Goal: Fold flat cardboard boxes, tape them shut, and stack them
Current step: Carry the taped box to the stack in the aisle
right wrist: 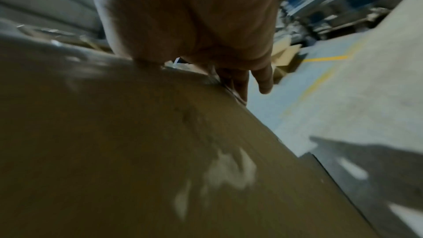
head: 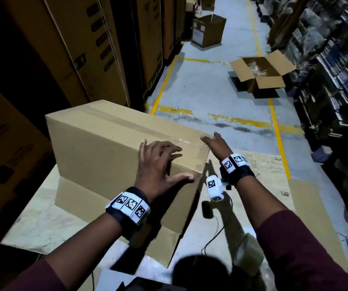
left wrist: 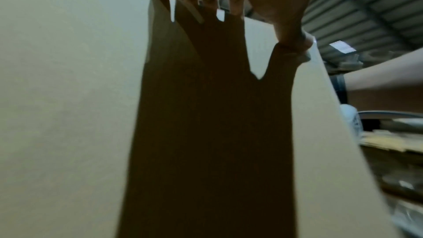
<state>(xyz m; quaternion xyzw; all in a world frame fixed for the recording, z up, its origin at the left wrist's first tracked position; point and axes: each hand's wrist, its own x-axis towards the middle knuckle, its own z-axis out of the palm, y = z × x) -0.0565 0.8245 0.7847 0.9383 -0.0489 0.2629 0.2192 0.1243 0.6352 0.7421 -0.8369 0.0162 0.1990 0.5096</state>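
Note:
A folded brown cardboard box (head: 110, 148) stands before me, clear tape running along its top seam. It sits on a sheet of flat cardboard (head: 43, 223). My left hand (head: 160, 164) is spread over the box's near top edge, fingers splayed, thumb down the front face (left wrist: 68, 115). My right hand (head: 215, 141) lies flat on the top right corner, fingers straight over the tape end (right wrist: 238, 86). A tape dispenser (head: 248, 255) lies on the cardboard sheet near my right forearm.
Tall stacks of brown cartons (head: 85, 49) line the left. An open box (head: 259, 74) with plastic inside lies on the floor ahead, another open carton (head: 207, 30) farther back. Dark shelving (head: 336, 80) runs along the right. Yellow lines (head: 280, 139) mark the grey floor.

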